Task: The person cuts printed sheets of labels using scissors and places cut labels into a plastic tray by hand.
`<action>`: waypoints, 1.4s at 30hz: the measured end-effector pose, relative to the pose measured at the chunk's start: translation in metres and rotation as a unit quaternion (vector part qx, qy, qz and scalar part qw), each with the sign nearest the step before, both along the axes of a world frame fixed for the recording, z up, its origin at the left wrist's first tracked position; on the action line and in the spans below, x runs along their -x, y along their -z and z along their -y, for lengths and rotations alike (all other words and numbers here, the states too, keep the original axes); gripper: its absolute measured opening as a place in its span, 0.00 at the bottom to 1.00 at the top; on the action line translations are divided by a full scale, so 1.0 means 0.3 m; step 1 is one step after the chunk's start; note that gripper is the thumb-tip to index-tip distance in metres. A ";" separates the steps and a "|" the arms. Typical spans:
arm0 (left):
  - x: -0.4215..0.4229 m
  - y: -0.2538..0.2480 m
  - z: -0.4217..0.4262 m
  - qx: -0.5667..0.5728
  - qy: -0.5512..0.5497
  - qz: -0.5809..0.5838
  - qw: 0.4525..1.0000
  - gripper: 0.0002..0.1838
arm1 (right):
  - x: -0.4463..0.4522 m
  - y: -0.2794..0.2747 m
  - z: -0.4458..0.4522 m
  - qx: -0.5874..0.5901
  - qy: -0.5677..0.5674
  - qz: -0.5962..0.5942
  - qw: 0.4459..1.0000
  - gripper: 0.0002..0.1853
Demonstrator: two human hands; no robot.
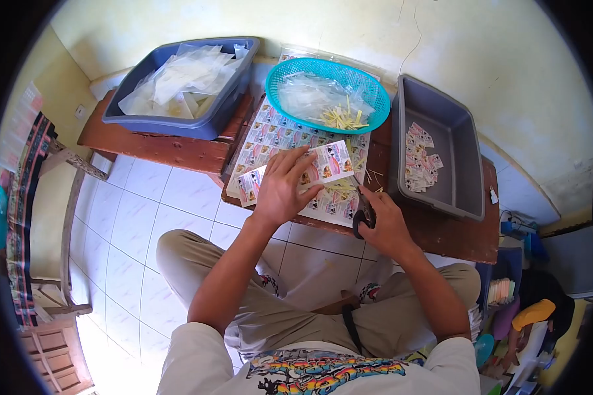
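My left hand (282, 187) grips a long strip of printed labels (333, 162), fingers over its top and thumb along the lower edge. The strip slants up to the right above the wooden table. In my right hand (387, 225) is a pair of scissors with black handles (360, 224). Their blades point up toward the strip's right end; whether they touch it I cannot tell. Beneath both hands lie uncut printed label sheets (264, 135), with thin pale paper offcuts (341, 187) scattered on them.
Behind the sheets stands a turquoise basket (275, 99) with clear plastic bags and yellowish strips. A grey bin (460, 155) on the right holds cut labels (420, 158). To the left, a blue-grey bin (122, 119) holds plastic sheets. Another person (540, 309) is at lower right.
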State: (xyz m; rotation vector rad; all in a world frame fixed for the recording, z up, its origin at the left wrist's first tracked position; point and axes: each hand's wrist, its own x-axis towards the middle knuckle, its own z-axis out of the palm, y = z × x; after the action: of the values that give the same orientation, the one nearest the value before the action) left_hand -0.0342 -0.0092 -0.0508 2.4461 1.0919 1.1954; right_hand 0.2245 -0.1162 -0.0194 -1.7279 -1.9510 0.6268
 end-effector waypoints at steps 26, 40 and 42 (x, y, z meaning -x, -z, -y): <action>-0.024 0.014 -0.029 0.003 0.001 0.008 1.000 0.37 | 0.007 -0.021 0.026 0.125 -0.047 -0.317 0.939 0.48; -0.036 0.000 -0.013 0.003 0.024 0.018 1.000 0.37 | 0.027 -0.026 0.009 0.142 -0.044 -0.343 0.927 0.47; -0.036 0.001 -0.011 0.001 0.025 0.014 1.000 0.36 | 0.031 -0.028 0.008 0.141 -0.044 -0.348 0.926 0.47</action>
State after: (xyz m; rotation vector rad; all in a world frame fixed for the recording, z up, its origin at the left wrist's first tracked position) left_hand -0.0233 -0.0059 -0.0510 2.4323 1.0174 1.2086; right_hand 0.2153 -0.1185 -0.0110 -1.2966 -1.4734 1.3906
